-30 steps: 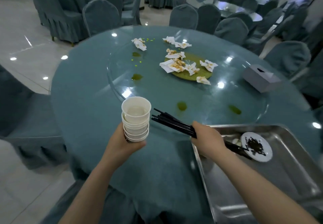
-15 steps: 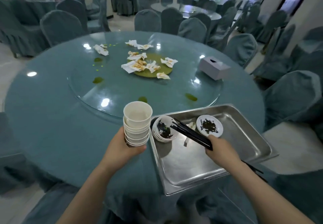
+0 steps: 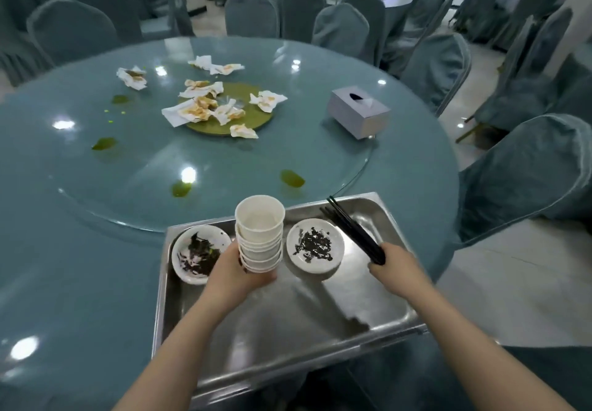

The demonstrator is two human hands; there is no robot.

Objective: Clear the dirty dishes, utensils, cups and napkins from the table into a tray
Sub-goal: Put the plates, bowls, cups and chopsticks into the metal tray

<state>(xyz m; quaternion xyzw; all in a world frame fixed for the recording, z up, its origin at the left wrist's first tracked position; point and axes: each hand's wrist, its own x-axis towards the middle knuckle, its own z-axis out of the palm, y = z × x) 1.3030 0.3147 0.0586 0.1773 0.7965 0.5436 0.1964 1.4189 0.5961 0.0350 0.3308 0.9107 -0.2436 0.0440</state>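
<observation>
A steel tray [image 3: 288, 324] sits at the near edge of the round table [image 3: 80, 250]. My left hand [image 3: 237, 272] grips a stack of white paper cups [image 3: 260, 232] over the tray's middle. Black chopsticks [image 3: 354, 234] are gripped in my right hand [image 3: 395, 266], their tips over the tray's far right corner. Two dirty white plates lie in the tray, one at the left [image 3: 200, 258] and one to the right of the cups [image 3: 315, 245]. Crumpled stained napkins [image 3: 205, 106] lie around a green mat [image 3: 237, 114] on the glass turntable [image 3: 224, 167].
A grey tissue box [image 3: 358, 112] stands on the turntable at the right. Green sauce spots [image 3: 292, 178] dot the glass. Covered chairs [image 3: 525, 179] ring the table, one close on the right. More tables and chairs fill the room behind.
My left hand carried the cup stack from beside the tray to over its middle. My right hand moved the chopsticks to the tray's right side. The view shifted right.
</observation>
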